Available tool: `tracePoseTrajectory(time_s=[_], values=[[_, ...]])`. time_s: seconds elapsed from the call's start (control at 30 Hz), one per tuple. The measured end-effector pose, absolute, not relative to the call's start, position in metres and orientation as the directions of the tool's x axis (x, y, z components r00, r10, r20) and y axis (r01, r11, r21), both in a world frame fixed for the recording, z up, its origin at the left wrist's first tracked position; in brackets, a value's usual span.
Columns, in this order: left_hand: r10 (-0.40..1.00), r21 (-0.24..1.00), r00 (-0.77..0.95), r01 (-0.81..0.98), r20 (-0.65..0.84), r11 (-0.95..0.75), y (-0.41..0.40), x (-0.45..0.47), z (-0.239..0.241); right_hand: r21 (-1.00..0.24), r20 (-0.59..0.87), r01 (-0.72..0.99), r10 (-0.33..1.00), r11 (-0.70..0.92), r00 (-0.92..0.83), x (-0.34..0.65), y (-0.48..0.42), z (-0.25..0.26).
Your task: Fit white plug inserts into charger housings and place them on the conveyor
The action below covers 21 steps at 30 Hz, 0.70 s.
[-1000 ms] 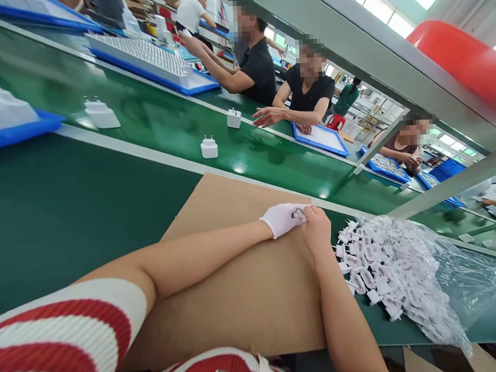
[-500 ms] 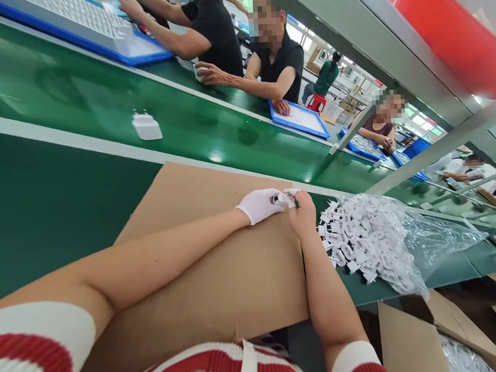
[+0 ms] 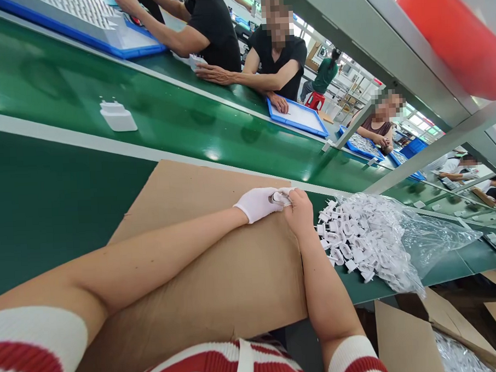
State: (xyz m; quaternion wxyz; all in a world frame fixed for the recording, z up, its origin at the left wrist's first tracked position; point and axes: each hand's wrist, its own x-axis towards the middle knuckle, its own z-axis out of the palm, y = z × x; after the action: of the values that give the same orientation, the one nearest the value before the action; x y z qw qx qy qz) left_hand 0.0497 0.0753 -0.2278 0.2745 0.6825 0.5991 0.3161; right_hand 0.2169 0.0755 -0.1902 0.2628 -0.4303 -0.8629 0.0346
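Observation:
My left hand (image 3: 257, 203), in a white glove, and my bare right hand (image 3: 299, 212) meet over the far edge of a brown cardboard sheet (image 3: 219, 286). Both are closed on one small white plastic plug part (image 3: 279, 196) pinched between them. Just right of my right hand lies a heap of several similar white plug parts (image 3: 357, 241) on a clear plastic bag (image 3: 431, 238).
A green conveyor belt (image 3: 175, 118) runs beyond the cardboard, carrying a white charger (image 3: 117, 116). Across it people sit at blue trays (image 3: 297, 117). A metal frame post (image 3: 431, 156) slants overhead. Cardboard boxes (image 3: 423, 337) stand at the lower right.
The view has swung right and down. The white charger on the belt has drifted left. My hands stay together on the small part, with only slight finger movement.

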Motion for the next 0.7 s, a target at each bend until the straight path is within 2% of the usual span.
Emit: tracePoseTrajectory(time_s=[0.2,0.33,0.43,0.6,0.7], values=[[0.988,0.754,0.104,0.638,0.119,-0.158,0.074,0.051,-0.226,-0.202,0.417,0.762,0.758,0.616,-0.502,0.214,0.076,-0.19],[0.994,0.764,0.072,0.636,0.084,-0.111,0.067,0.051,-0.22,-0.165,0.393,0.793,0.776,0.587,-0.493,0.208,0.075,-0.189],[0.996,0.72,0.043,0.689,0.074,-0.083,0.062,0.053,-0.215,-0.18,0.398,0.812,0.796,0.556,-0.457,0.206,0.075,-0.19],[0.994,0.565,0.075,0.818,0.079,-0.107,0.06,0.054,-0.212,-0.25,0.433,0.784,0.79,0.569,-0.435,0.209,0.078,-0.196],[0.993,0.543,0.084,0.832,0.082,-0.115,0.06,0.054,-0.211,-0.292,0.455,0.769,0.79,0.569,-0.411,0.212,0.079,-0.201]])
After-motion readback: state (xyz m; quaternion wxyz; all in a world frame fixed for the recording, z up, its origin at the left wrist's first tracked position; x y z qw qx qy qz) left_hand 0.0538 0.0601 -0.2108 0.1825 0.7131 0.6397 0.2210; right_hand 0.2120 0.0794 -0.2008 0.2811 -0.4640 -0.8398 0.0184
